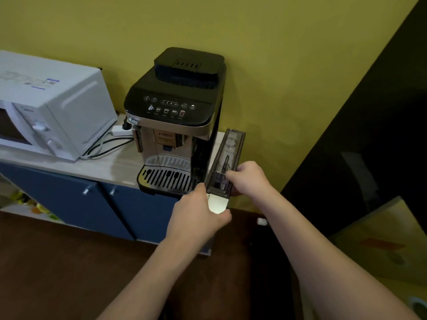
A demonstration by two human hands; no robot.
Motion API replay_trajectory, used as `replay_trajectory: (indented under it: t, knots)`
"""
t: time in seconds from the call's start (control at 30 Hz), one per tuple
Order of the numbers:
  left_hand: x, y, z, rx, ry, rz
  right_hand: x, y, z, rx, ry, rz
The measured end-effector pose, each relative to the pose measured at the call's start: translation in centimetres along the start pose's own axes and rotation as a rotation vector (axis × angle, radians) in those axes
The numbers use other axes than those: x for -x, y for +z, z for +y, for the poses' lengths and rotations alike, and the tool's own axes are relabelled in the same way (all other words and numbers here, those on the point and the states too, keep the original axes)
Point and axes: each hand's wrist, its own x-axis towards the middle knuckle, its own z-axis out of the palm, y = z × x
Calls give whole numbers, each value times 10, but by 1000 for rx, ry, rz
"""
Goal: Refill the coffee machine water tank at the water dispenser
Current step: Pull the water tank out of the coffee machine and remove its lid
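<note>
In the head view, both hands are holding the water tank (227, 158) at the right side of the coffee machine (175, 121). The right hand (248, 179) is gripping the near end of the tank from the right; its fingers (231, 175) are curling over the top rim and are closed on it, with the thumb side hidden behind the tank. The left hand (201, 213) is sitting lower and to the left, at the near bottom corner of the tank. Its thumb is lying under the pale front plate and its other fingers are going up along the left wall, so this hand is also closed on the tank.

The tank is standing just beside the machine's right side, above the edge of the counter (108, 165). I cannot tell if it is still touching the machine. It is long and narrow. Its long axis is running from the hands away toward the yellow wall (277, 65), and the far end is leaning a little to the right. The open top is facing up.

The tank is made of dark, smoky, see-through plastic with a grey rim. A thin dark tube is showing inside it. The near face is carrying a pale, bright plate. The water level is not clear.

A white microwave (50, 107) is standing on the counter, left of the machine.
</note>
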Motion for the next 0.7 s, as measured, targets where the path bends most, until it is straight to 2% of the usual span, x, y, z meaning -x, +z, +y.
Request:
replay_trajectory:
  t: [0.17, 0.4, 0.7]
  knots:
    - [-49, 15, 26, -10, 36, 57, -49, -24, -8, -39, -11, 37]
    - [-127, 44, 36, 2, -9, 133, -126, -38, -17, -20, -33, 12]
    - [-173, 78, 7, -38, -82, 84, -189, -6, 12, -136, 69, -82]
